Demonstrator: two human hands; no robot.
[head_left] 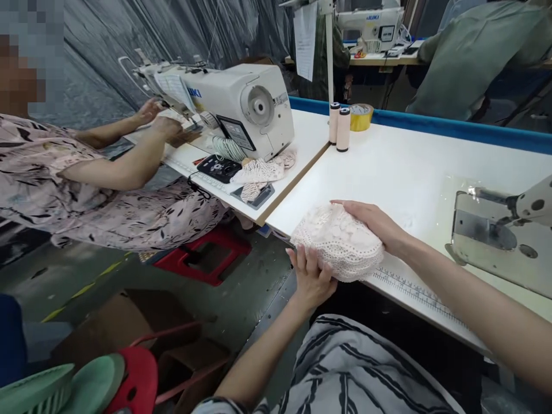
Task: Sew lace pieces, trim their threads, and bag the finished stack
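A thick stack of pale pink lace pieces (pixel 338 238) with scalloped, eyelet edges sits at the front left edge of the white table (pixel 397 167). My left hand (pixel 311 279) grips its near side, fingers spread over the lace edges. Along the far right side, my right hand (pixel 374 223) holds the stack; part of its fingers is hidden behind the lace. Right of my hands is the metal needle plate (pixel 485 230) of a sewing machine, and a printed ruler strip (pixel 414 287) runs along the table's front edge.
Two pink thread spools (pixel 343 130) and a yellow tape roll (pixel 361 117) stand at the back. On the left, a co-worker's hands (pixel 166 123) work at a white sewing machine (pixel 241 103). Lace scraps (pixel 263 171) lie beside a black phone-like device (pixel 219 168). Below is a red stool (pixel 215 259).
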